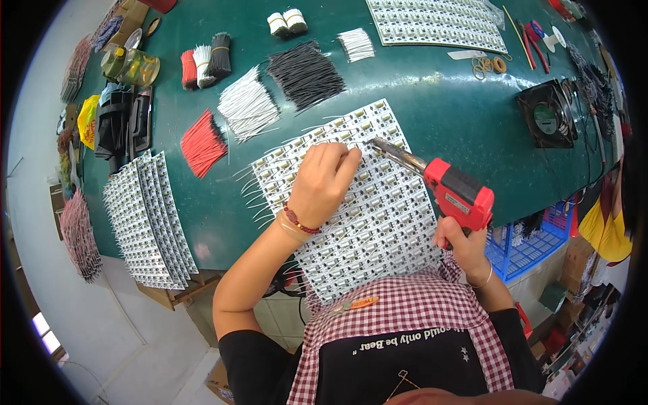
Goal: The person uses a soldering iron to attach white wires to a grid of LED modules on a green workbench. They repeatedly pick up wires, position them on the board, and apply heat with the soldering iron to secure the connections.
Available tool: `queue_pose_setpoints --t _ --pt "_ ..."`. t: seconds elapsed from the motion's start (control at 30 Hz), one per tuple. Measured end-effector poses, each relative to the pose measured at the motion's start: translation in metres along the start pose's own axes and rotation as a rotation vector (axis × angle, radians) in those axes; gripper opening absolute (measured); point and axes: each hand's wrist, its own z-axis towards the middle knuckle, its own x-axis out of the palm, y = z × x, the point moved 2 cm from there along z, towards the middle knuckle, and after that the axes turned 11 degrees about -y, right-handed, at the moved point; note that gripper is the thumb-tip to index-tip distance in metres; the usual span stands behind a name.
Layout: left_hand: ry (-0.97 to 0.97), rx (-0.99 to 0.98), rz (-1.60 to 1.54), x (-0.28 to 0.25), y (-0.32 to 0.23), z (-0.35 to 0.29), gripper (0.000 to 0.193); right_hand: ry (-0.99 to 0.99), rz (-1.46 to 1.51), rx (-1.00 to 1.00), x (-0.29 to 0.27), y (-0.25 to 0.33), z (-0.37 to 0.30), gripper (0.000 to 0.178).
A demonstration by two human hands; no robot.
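Observation:
A large white circuit board panel (pixel 368 253), covered in rows of small parts, lies partly on the table and reaches toward my apron. Thin white wires stick out along its left edge. Over its upper part, my left hand (pixel 324 179) is closed in a pinch, fingertips close to the board; what they hold is hidden. My right hand (pixel 464 246) grips a red and black soldering gun (pixel 466 196) from the right. The gun's metal tip points left and comes down by the board's upper rows, just right of my left fingertips.
On the green table (pixel 466 104) lie red wires (pixel 203 143), white wires (pixel 248 103) and black wires (pixel 305 74). Stacked circuit panels (pixel 145 223) overhang the left edge; another panel stack (pixel 439 25) lies at the back. A small fan (pixel 547 115) stands right, above a blue basket (pixel 530 246).

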Motion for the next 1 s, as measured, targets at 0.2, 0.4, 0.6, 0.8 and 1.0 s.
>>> queue_pose_setpoints --t 0.2,0.4,0.6,0.8,1.0 --pt "-0.030 -0.005 -0.067 0.001 0.002 -0.005 0.026 -0.005 -0.017 0.015 -0.001 0.000 0.001 0.031" --pt "0.007 0.007 -0.058 0.006 0.006 -0.005 0.027 -0.014 -0.003 0.031 0.002 0.002 0.003 0.017" --pt "0.013 -0.023 -0.017 0.004 0.003 -0.005 0.028 -0.027 0.010 0.036 0.003 0.008 0.004 0.016" --pt "0.029 -0.023 0.005 0.007 0.003 -0.005 0.027 -0.019 0.000 0.058 0.005 0.010 0.006 0.015" --pt "0.002 -0.026 0.023 0.009 0.003 -0.005 0.027 -0.001 -0.043 0.049 0.002 0.007 0.006 0.013"
